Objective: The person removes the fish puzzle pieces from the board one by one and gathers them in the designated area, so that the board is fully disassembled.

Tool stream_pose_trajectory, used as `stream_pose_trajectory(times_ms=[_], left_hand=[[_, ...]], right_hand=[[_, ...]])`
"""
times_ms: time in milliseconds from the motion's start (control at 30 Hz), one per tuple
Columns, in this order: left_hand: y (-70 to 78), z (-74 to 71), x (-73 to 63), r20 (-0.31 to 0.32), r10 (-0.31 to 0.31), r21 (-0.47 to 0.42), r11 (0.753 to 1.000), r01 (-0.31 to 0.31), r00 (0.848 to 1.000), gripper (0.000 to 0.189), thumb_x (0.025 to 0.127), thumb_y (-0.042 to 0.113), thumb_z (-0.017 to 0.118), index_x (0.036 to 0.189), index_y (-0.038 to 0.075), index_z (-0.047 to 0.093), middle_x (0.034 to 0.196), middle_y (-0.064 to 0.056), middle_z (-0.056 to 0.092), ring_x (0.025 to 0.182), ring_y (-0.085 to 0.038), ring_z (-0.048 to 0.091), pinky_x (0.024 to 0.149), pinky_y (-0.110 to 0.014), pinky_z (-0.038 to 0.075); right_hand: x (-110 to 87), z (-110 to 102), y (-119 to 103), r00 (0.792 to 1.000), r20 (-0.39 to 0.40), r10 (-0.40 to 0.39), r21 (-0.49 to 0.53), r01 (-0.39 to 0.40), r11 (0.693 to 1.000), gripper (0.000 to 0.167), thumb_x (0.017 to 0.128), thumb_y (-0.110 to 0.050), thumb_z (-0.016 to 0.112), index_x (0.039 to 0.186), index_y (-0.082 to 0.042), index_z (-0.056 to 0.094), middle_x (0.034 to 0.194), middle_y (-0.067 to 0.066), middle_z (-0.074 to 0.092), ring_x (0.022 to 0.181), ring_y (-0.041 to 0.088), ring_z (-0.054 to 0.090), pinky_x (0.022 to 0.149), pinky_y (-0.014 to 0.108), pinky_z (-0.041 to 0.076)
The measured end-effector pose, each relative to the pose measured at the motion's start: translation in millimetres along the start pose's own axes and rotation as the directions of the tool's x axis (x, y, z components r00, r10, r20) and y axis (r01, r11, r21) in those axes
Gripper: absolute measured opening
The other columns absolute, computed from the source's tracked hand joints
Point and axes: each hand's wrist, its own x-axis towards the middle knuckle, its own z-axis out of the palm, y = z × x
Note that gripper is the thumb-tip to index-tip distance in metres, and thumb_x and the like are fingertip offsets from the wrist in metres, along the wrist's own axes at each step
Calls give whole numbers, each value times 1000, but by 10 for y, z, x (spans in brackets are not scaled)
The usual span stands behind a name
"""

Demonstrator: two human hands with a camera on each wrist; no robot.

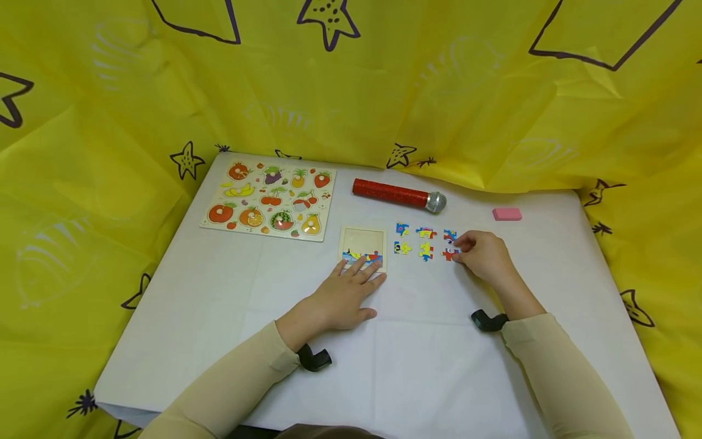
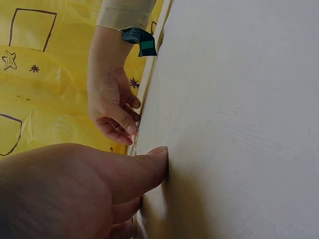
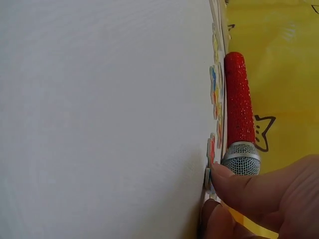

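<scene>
My left hand [image 1: 345, 296] lies palm down with fingers spread. Its fingertips rest along the lower edge of a small square wooden puzzle tray [image 1: 363, 229], where a strip of blue, yellow and red pieces [image 1: 362, 256] fills the bottom. To the right, several loose jigsaw pieces [image 1: 425, 250] sit in two rows. My right hand [image 1: 485, 256] is at the right end of them, thumb and curled forefinger at the edge of a red and blue puzzle piece [image 1: 450, 254]. In the right wrist view the thumb [image 3: 234, 186] covers part of that piece.
A red glittery microphone [image 1: 392, 193] lies behind the loose pieces. A fruit puzzle board [image 1: 263, 235] is at the back left, a pink eraser-like block [image 1: 507, 214] at the back right. Yellow patterned cloth [image 1: 351, 91] surrounds the white table [image 1: 307, 390].
</scene>
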Motion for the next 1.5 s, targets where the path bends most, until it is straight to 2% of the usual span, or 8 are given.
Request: stream_pose_trajectory(times_ms=[233, 400, 533, 767, 933, 1133, 1300, 1500], left_hand=[[-11, -18, 35, 20, 0, -15, 1000, 0, 1000, 78, 106, 53, 62, 172, 27, 29, 183, 4, 11, 171, -30, 7, 136, -62, 9], [-62, -46, 77, 8, 3, -80, 997, -3, 1000, 72, 107, 48, 63, 169, 24, 38, 181, 2, 22, 170, -31, 14, 134, -65, 15], [-122, -83, 86, -43, 16, -160, 987, -23, 999, 65, 108, 42, 63, 166, 20, 45, 177, -2, 34, 168, -33, 25, 132, -66, 23], [-230, -163, 24, -178, 59, -212, 972, -97, 982, 55, 110, 28, 62, 161, 11, 52, 174, -7, 40, 165, -37, 32, 134, -49, 28], [-319, -193, -46, -190, -67, -167, 985, 35, 979, 57, 108, 33, 64, 161, 15, 52, 175, -8, 38, 166, -40, 26, 133, -62, 25], [-435, -189, -176, -153, -207, -92, 977, 194, 966, 62, 108, 40, 64, 164, 20, 48, 179, -5, 29, 169, -41, 13, 128, -78, 11], [-470, -164, -291, -102, -200, -78, 978, 192, 975, 63, 106, 45, 65, 164, 29, 47, 180, -4, 27, 169, -44, 10, 126, -82, 9], [-472, -142, -356, -83, -162, -67, 985, 157, 983, 61, 104, 47, 68, 162, 37, 50, 179, -4, 30, 167, -47, 14, 123, -84, 13]], right_hand=[[-16, -50, -36, 999, 21, 40, 71, -41, 997, 21, 100, -12, 74, 118, -2, 74, 98, 15, 65, 69, 23, 63, 62, 29, 52], [-18, -67, -98, 1000, -12, 7, 110, -5, 994, 21, 102, -12, 71, 120, -2, 73, 101, 17, 66, 63, 21, 63, 57, 28, 50], [16, -19, -181, 999, -30, -39, 171, 44, 984, 21, 103, -8, 68, 122, -1, 73, 107, 20, 67, 62, 22, 65, 56, 27, 52], [88, 228, -472, 996, 21, -85, 268, 76, 960, 21, 103, -6, 68, 124, -3, 73, 104, 17, 66, 62, 24, 65, 56, 27, 57], [130, 482, -728, 987, 78, -138, 347, 103, 932, 23, 103, -5, 69, 126, -5, 72, 110, 17, 68, 60, 20, 66, 56, 30, 61], [127, 738, -1073, 963, 125, -240, 338, 186, 922, 25, 102, -9, 72, 127, -7, 74, 120, 14, 69, 63, 20, 67, 58, 28, 59], [138, 911, -1343, 939, 182, -291, 352, 214, 911, 29, 103, -9, 72, 131, -9, 76, 125, 10, 68, 67, 20, 66, 59, 28, 60], [200, 1058, -1521, 922, 194, -334, 304, 268, 914, 28, 102, -9, 72, 130, -10, 77, 116, 10, 67, 67, 19, 65, 59, 27, 59]])
